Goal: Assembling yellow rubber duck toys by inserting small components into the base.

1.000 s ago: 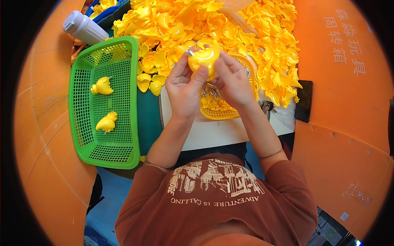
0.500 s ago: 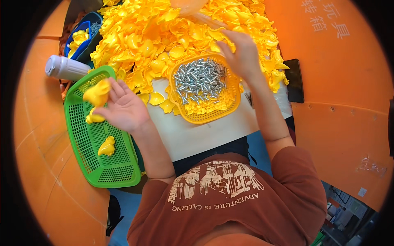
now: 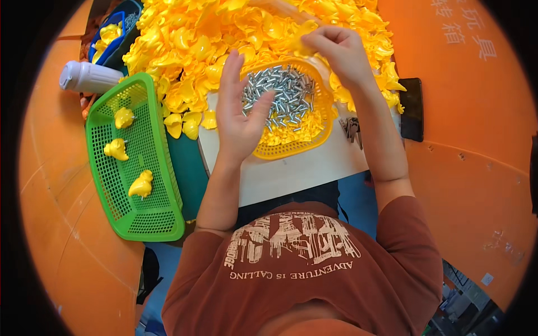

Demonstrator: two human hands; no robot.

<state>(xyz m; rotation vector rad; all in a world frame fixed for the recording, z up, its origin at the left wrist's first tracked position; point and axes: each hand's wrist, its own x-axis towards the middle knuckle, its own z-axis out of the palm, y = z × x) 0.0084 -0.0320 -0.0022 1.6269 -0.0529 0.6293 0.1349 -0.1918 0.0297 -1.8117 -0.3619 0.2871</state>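
Observation:
My left hand (image 3: 240, 115) is open, fingers stretched, above the left side of a yellow basket (image 3: 323, 131) and holding nothing. That basket contains silver screws (image 3: 280, 92) and small yellow plastic bits (image 3: 292, 129). My right hand (image 3: 342, 53) pinches a yellow plastic shell (image 3: 304, 38) at the near edge of a large heap of similar shells (image 3: 185, 47); part of the piece blends into the heap. To the left, a green basket (image 3: 161, 145) holds three yellow toy figures: an upper one (image 3: 124, 117), a middle one (image 3: 116, 149) and a lower one (image 3: 141, 183).
A pale lidded bottle (image 3: 89, 77) lies beyond the green basket. Behind it stands a blue container (image 3: 122, 42) with yellow pieces. A black flat slab (image 3: 412, 109) lies at the right, near dark small pieces (image 3: 351, 130). A white board (image 3: 269, 182) lies under the yellow basket.
My left hand has let go of a yellow toy figure, now in the green basket, and moved right over the yellow basket. My right hand has closed from open onto a yellow shell.

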